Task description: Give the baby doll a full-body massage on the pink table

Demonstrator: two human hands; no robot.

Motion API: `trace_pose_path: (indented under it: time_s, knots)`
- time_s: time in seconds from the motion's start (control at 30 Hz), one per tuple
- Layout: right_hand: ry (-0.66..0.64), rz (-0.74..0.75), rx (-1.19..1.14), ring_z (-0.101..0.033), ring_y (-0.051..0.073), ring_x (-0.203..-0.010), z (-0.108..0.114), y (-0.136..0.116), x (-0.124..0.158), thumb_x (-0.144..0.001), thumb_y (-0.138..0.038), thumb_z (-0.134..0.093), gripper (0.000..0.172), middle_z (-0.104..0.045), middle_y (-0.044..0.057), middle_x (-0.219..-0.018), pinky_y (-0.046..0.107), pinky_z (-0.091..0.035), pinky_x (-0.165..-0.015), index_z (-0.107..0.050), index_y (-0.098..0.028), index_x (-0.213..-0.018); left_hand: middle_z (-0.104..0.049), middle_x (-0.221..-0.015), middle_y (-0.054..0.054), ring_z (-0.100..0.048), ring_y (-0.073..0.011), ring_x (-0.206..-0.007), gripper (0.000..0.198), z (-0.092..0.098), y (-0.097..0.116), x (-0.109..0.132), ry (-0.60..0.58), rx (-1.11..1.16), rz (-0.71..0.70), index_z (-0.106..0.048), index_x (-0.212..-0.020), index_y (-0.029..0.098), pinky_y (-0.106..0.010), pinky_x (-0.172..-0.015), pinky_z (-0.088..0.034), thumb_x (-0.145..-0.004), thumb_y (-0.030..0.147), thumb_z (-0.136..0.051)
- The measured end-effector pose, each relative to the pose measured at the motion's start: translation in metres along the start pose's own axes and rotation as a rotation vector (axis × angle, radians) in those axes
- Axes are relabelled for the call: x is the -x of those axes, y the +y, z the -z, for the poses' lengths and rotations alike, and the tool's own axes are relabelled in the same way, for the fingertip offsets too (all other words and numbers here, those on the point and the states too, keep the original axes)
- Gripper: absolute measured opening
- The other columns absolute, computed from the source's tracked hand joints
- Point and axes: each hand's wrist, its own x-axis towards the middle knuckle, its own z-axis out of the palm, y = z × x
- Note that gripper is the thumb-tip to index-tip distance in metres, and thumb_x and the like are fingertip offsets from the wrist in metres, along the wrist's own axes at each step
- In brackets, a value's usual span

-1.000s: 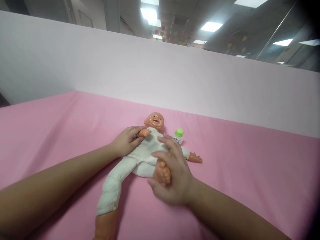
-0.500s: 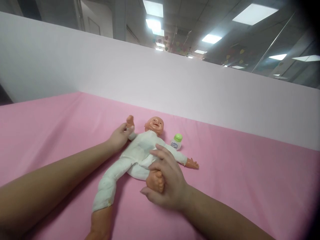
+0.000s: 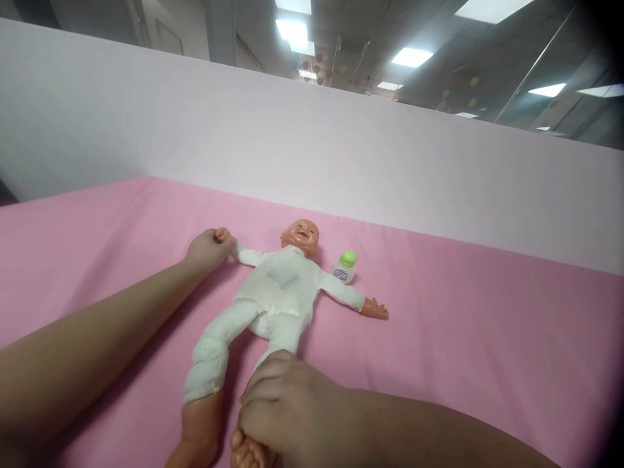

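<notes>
A baby doll (image 3: pixel 283 283) with a white cloth body and a hard plastic head, hands and feet lies face up on a pink sheet (image 3: pixel 439 364). My left hand (image 3: pixel 207 252) is closed around the doll's hand at the left, and that arm is stretched out sideways. At the bottom centre my right hand (image 3: pixel 292 403) wraps the doll's lower leg just above the foot, whose toes show below my fingers. The doll's other leg lies bent outward at the left. Its free arm points right, untouched.
A small clear bottle with a green cap (image 3: pixel 346 266) lies by the doll's shoulder, close to its free arm. A white padded wall (image 3: pixel 341 156) runs along the back of the pink surface. Above it are glass and lit ceiling panels.
My right hand has brought the raised leg down toward me, straightening it. My left hand has drawn the doll's arm outward to the left, from bent up to nearly straight.
</notes>
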Motion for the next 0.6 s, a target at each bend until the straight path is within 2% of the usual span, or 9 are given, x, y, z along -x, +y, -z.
trace_pose_path:
  time_s: [0.1,0.17,0.27,0.33,0.4,0.43,0.5,0.6]
  knots:
    - [0.031,0.02,0.021,-0.066,0.017,-0.09,-0.005,0.002,-0.002,-0.093,-0.069,-0.059,0.048,-0.07,-0.001,-0.083,0.035,-0.047,-0.101,-0.057,-0.022,-0.083,-0.063,-0.075,-0.003,-0.055,-0.0189,-0.066,0.029,0.0,-0.004,0.0,-0.004,-0.122,-0.104,-0.063,-0.084,0.021,-0.027,-0.057,-0.039,-0.07,0.036,-0.084]
    - [0.121,0.048,0.002,-0.068,0.016,-0.091,-0.002,0.001,-0.002,-0.096,-0.063,-0.059,0.043,-0.072,-0.001,-0.085,0.033,-0.049,-0.099,-0.058,-0.022,-0.084,-0.066,-0.082,-0.003,-0.058,-0.0196,-0.071,0.03,-0.002,-0.004,0.003,-0.007,-0.151,-0.156,-0.064,-0.09,0.022,-0.028,-0.061,-0.041,-0.073,0.038,-0.082]
    - [0.311,0.074,-0.064,-0.069,0.016,-0.098,0.014,-0.007,-0.003,-0.103,-0.049,-0.054,0.03,-0.074,0.0,-0.092,0.033,-0.051,-0.101,-0.06,-0.023,-0.09,-0.07,-0.099,-0.005,-0.064,-0.0202,-0.08,0.036,-0.007,0.002,0.013,-0.006,-0.132,-0.206,-0.063,-0.109,0.024,-0.029,-0.067,-0.049,-0.08,0.042,-0.076]
    - [0.45,0.012,-0.079,-0.069,0.017,-0.104,0.03,-0.017,-0.003,-0.105,-0.039,-0.051,0.021,-0.074,0.002,-0.097,0.034,-0.053,-0.101,-0.061,-0.024,-0.096,-0.07,-0.109,-0.005,-0.068,-0.0205,-0.088,0.04,-0.011,0.01,0.027,-0.004,-0.084,-0.262,-0.059,-0.121,0.026,-0.03,-0.071,-0.054,-0.087,0.043,-0.07]
    - [0.626,-0.095,-0.034,-0.068,0.022,-0.105,0.045,-0.025,-0.003,-0.103,-0.04,-0.054,0.018,-0.072,0.005,-0.1,0.04,-0.055,-0.099,-0.061,-0.025,-0.099,-0.07,-0.118,-0.006,-0.069,-0.0215,-0.099,0.042,-0.015,0.019,0.048,-0.008,-0.05,-0.392,-0.056,-0.129,0.027,-0.032,-0.08,-0.057,-0.092,0.043,-0.064]
    - [0.702,-0.13,0.004,-0.068,0.025,-0.104,0.051,-0.027,-0.003,-0.099,-0.045,-0.058,0.021,-0.07,0.007,-0.1,0.044,-0.055,-0.1,-0.061,-0.025,-0.101,-0.069,-0.124,-0.005,-0.068,-0.022,-0.105,0.042,-0.017,0.023,0.059,-0.021,-0.075,-0.477,-0.055,-0.133,0.028,-0.033,-0.085,-0.057,-0.094,0.042,-0.062]
    - [0.786,-0.145,0.093,-0.066,0.03,-0.103,0.061,-0.024,-0.001,-0.09,-0.056,-0.065,0.036,-0.066,0.01,-0.103,0.054,-0.053,-0.104,-0.06,-0.024,-0.105,-0.067,-0.132,-0.006,-0.068,-0.0234,-0.109,0.044,-0.019,0.032,0.079,-0.116,-0.191,-0.659,-0.054,-0.138,0.027,-0.036,-0.092,-0.056,-0.096,0.04,-0.059]
    - [0.779,-0.134,0.184,-0.063,0.035,-0.115,0.067,-0.007,0.003,-0.085,-0.058,-0.067,0.047,-0.063,0.014,-0.112,0.062,-0.045,-0.112,-0.058,-0.022,-0.113,-0.066,-0.138,-0.008,-0.065,-0.0265,-0.121,0.046,-0.021,0.038,0.096,-0.339,-0.404,-0.94,-0.055,-0.142,0.024,-0.041,-0.105,-0.051,-0.098,0.036,-0.055]
